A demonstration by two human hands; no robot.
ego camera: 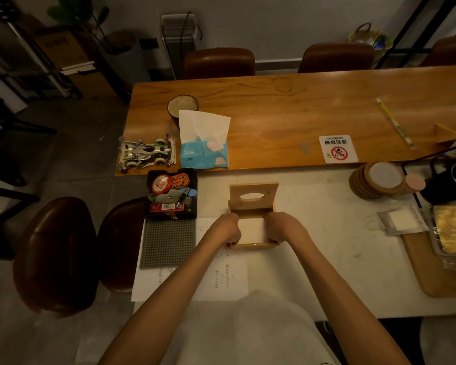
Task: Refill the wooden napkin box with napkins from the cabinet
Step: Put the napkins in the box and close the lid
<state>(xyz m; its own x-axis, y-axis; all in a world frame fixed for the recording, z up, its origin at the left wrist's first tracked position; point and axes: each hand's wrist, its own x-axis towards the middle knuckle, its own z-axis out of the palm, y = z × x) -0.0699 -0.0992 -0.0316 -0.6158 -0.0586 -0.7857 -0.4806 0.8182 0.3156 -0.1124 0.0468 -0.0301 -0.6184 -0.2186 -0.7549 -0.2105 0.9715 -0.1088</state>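
The wooden napkin box point(253, 246) sits on the white table in front of me, its lid point(253, 197) with an oval slot standing open at the back. A stack of white napkins point(252, 230) lies inside the box. My left hand point(228, 227) grips the left side of the stack at the box's left wall. My right hand point(281, 226) grips the right side at the right wall. Fingertips of both hands are tucked down inside and hidden.
A blue tissue pack point(203, 151), a toy car point(146, 153) and a cup point(182, 106) are on the wooden table point(287, 114) behind. A black tray of small items point(172, 193) and dotted mat point(167, 242) lie left; coasters point(379, 180), a kettle point(450, 184) and a wooden tray point(437, 275) lie right.
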